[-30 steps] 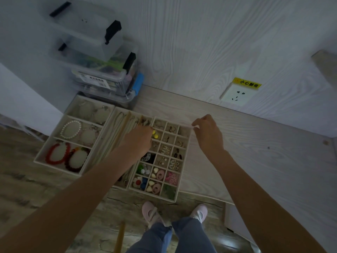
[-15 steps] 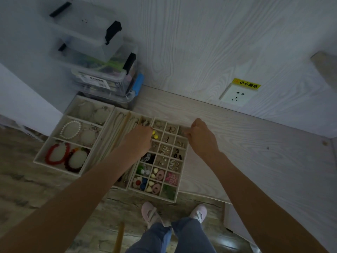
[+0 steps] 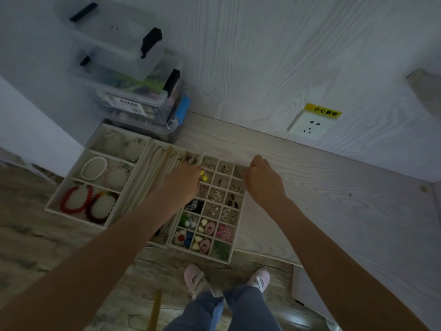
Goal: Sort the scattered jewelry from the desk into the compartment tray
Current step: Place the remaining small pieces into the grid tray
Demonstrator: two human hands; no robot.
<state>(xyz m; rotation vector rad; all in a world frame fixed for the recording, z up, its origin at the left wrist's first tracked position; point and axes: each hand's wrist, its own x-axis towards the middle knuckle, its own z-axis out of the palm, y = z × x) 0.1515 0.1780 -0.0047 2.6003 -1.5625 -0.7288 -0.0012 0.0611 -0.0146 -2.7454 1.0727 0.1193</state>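
While both forearms reach in from the bottom corners, the nearest things are the person's pink slippers (image 3: 198, 279) and blue trousers (image 3: 222, 311) at 6 o'clock, standing on a wood-pattern floor. Just beyond them, the compartment tray (image 3: 235, 237) overhangs the near edge of the desk (image 3: 334, 199); its small square cells hold earrings, rings, and coloured pieces: a pink item, white and pink ovals, a flower shape, blue and green beads.

At the tray's 9 o'clock side, the left hand (image 3: 182, 183) lies knuckles-up over the boundary between the long necklace tray (image 3: 155, 168) and the small cells, fingers curled downward; a yellow bead (image 3: 203, 176) shows right at its fingertips, though whether it is pinched or merely touched I cannot tell. At the tray's 1 o'clock corner, the right hand (image 3: 263, 181) hovers with fingers bunched into a loose fist over the far right cells; whatever it may hold is hidden under the knuckles, so I cannot tell.

Further toward 9 o'clock sits the bracelet tray (image 3: 71, 185), holding two red bracelets (image 3: 76, 199) on pale cushions at its near end and a pearl bracelet (image 3: 94, 168) in the middle section.

Beyond it, at 11 o'clock, clear storage boxes (image 3: 133, 91) with black latches are stacked against the wall. At 2 o'clock, a white wall socket (image 3: 310, 126) sits under a yellow label (image 3: 323, 111).
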